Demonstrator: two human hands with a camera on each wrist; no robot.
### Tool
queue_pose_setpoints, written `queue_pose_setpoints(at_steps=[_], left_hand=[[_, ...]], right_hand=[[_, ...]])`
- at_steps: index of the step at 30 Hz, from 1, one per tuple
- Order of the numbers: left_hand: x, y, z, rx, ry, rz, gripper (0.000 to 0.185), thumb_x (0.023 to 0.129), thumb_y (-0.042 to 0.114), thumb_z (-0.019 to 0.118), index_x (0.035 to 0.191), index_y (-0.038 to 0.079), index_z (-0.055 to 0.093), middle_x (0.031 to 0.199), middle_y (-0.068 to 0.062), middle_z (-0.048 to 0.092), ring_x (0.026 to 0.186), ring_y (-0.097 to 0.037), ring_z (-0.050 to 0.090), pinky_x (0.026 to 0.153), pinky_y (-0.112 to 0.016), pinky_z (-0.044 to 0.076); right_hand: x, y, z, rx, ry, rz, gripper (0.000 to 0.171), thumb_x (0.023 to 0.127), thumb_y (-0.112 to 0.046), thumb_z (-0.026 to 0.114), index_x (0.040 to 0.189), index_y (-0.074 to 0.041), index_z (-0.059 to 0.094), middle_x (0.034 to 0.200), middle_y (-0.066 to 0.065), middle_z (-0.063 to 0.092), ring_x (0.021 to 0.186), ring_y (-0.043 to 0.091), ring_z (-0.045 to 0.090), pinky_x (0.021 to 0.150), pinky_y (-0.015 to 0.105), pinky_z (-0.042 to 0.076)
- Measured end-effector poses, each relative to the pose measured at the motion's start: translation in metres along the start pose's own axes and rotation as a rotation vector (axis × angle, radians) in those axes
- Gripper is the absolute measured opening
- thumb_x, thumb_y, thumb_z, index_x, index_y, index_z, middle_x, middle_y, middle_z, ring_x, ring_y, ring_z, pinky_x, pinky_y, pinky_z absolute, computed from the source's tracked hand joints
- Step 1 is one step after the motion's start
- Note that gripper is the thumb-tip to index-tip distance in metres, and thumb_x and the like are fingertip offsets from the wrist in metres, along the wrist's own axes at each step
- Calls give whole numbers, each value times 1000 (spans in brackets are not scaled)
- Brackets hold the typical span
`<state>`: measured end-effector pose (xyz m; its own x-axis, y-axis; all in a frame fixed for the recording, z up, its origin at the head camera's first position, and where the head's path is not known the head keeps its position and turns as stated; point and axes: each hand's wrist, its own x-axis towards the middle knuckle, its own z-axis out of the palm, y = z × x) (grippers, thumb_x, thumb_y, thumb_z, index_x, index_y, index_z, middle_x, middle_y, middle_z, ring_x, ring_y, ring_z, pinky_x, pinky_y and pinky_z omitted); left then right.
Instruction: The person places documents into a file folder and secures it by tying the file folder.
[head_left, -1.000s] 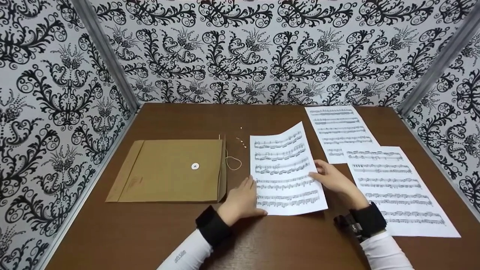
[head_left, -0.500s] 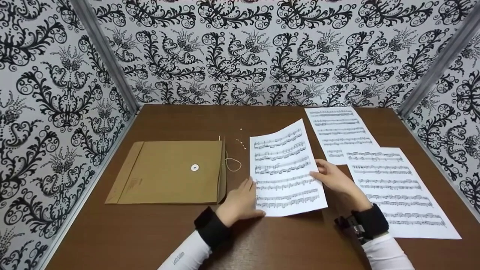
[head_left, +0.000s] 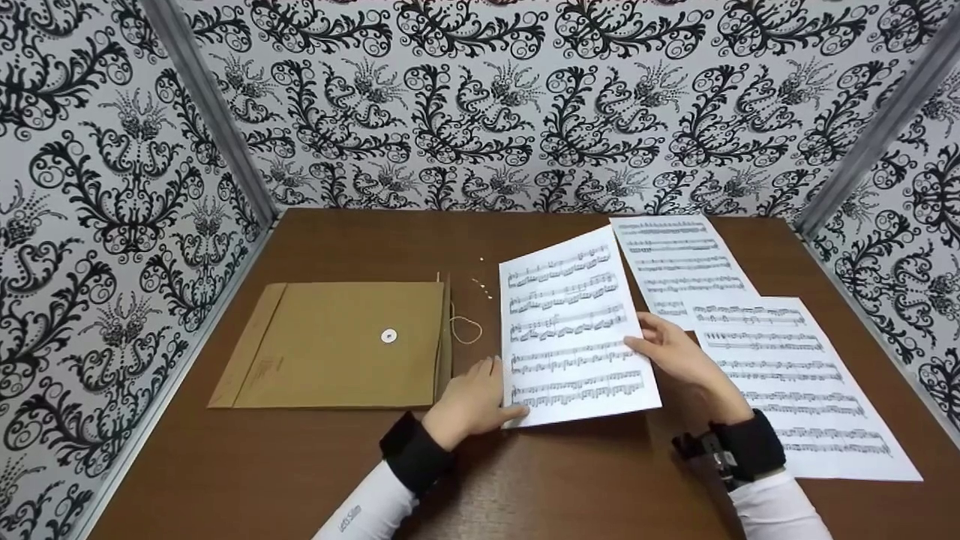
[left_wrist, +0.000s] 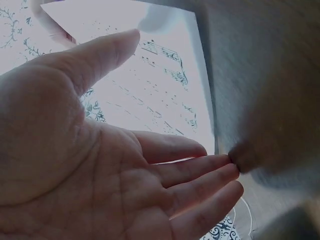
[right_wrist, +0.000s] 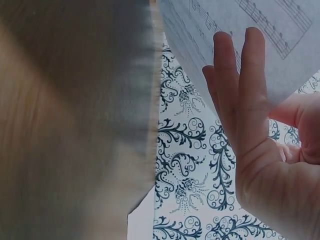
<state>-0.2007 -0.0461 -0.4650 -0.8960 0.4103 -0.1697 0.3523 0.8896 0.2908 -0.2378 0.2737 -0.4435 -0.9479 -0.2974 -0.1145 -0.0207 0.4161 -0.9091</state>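
A white sheet of music (head_left: 574,330) stands tilted up from the brown table in the middle of the head view. My right hand (head_left: 679,360) pinches its right edge, thumb on the printed face; in the right wrist view, the fingers (right_wrist: 254,75) lie along the back of the paper. At the lower left edge is my left hand (head_left: 472,401), thumb lying over the bottom corner. The left wrist view shows its fingers (left_wrist: 190,170) nearly straight, with the thumb spread away from them. Left of that hand lies a brown string-tie envelope (head_left: 337,352), its opening facing right.
Two more music sheets lie on the right, a far one (head_left: 682,259) and a nearer one (head_left: 802,390) overlapping its corner. The envelope has a white button (head_left: 388,336) and a loose string (head_left: 466,330). Patterned panels (head_left: 480,105) wall the table (head_left: 375,240) at the back and sides.
The sheet has tilted up further, its far right corner rising and its curl flattening out. My left hand has shifted slightly left, the right slightly to the right. The envelope stays put.
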Motion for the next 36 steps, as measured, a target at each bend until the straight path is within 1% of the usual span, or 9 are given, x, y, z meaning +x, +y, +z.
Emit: queue_pose_setpoints(at_steps=[5, 11, 15, 18, 22, 24, 27, 31, 36], left_hand=[[-2, -1, -4, -38, 12, -1, 84, 97, 59, 58, 146, -9, 46, 145, -23, 56, 137, -34, 55, 109, -47, 50], [-2, -2, -9, -90, 35, 24, 71, 98, 57, 58, 140, 0, 54, 137, -17, 61, 130, -30, 59, 103, -48, 53], [-1, -5, -12, -136, 55, 47, 69, 98, 55, 60, 142, 3, 51, 141, -16, 60, 133, -30, 58, 105, -50, 52], [-1, -8, -14, -166, 73, 67, 71, 99, 51, 60, 149, 3, 46, 151, -18, 54, 141, -31, 53, 111, -51, 49], [1, -11, -18, -212, 117, 111, 72, 99, 44, 63, 155, 5, 40, 159, -20, 47, 147, -34, 48, 115, -53, 46], [3, -12, -19, -252, 134, 141, 70, 99, 40, 65, 155, 7, 41, 156, -19, 49, 144, -33, 51, 112, -53, 48], [6, -14, -20, -346, 142, 215, 67, 99, 31, 67, 156, 7, 40, 151, -18, 55, 140, -33, 55, 112, -52, 48], [12, -17, -20, -522, 125, 297, 67, 98, 17, 67, 156, 3, 37, 148, -18, 58, 139, -31, 56, 118, -49, 43], [16, -19, -20, -730, 95, 288, 66, 98, 10, 66, 154, -5, 36, 149, -24, 55, 140, -36, 54, 120, -50, 41]], right_hand=[[-4, -1, -5, 16, 21, -26, 64, 105, -14, 55, 154, 14, 25, 119, 29, 71, 85, 2, 74, 75, 21, 59], [-6, -2, -10, 82, -5, -48, 61, 106, -13, 54, 152, 15, 27, 113, 16, 77, 86, 4, 75, 74, 23, 61], [-6, -2, -11, 108, 5, -48, 61, 106, -12, 53, 153, 15, 26, 112, 12, 78, 85, 4, 75, 73, 24, 61], [-5, -2, -10, 122, 17, -53, 60, 106, -12, 54, 153, 14, 27, 113, 10, 78, 86, 4, 75, 74, 24, 61], [-5, -1, -9, 134, 18, -60, 60, 105, -11, 54, 152, 14, 27, 110, 5, 79, 87, 4, 75, 76, 23, 61], [-5, -1, -9, 145, 18, -64, 60, 106, -11, 54, 153, 14, 27, 109, 4, 79, 87, 4, 75, 77, 23, 61], [-6, -1, -9, 162, 22, -64, 60, 106, -11, 53, 153, 15, 26, 109, -1, 79, 88, 3, 75, 78, 23, 61], [-5, -1, -8, 189, 32, -57, 61, 106, -11, 53, 153, 15, 25, 106, -9, 78, 89, 3, 74, 79, 22, 60], [-5, -3, -7, 220, 38, -46, 61, 106, -12, 53, 153, 14, 24, 104, -12, 77, 90, 3, 74, 79, 22, 60]])
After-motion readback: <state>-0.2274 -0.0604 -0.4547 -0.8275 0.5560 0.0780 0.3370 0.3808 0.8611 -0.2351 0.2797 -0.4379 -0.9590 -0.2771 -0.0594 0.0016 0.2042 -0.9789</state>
